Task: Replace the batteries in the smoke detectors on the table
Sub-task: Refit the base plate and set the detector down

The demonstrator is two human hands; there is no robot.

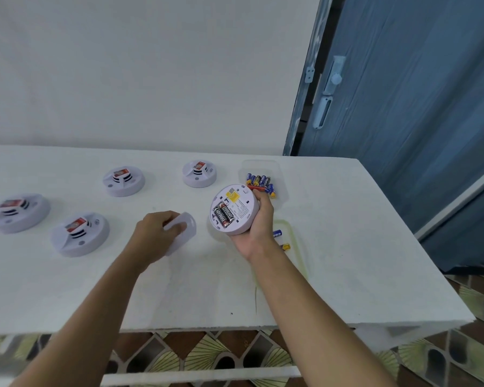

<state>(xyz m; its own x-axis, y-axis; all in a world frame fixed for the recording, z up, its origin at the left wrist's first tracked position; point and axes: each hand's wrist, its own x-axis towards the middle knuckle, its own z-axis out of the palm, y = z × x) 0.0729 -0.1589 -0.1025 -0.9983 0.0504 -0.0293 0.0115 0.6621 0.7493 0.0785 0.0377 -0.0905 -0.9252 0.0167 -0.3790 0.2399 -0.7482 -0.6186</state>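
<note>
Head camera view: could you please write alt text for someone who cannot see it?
A person's right hand holds an upturned smoke detector, its open compartment showing black batteries, while the left hand holds a white cover. Four more detectors sit on the table, spare batteries at right.

the left hand (157,233) and the right hand (259,227) are both bare. the left forearm (95,308), entering from 7 o'clock, is uncovered from the wrist to the frame's edge, slim and smooth. the right forearm (313,308), entering from 5 o'clock, is likewise bare along its whole visible length. the fingers (264,203) look slender; their nails are too small to make out.
</note>
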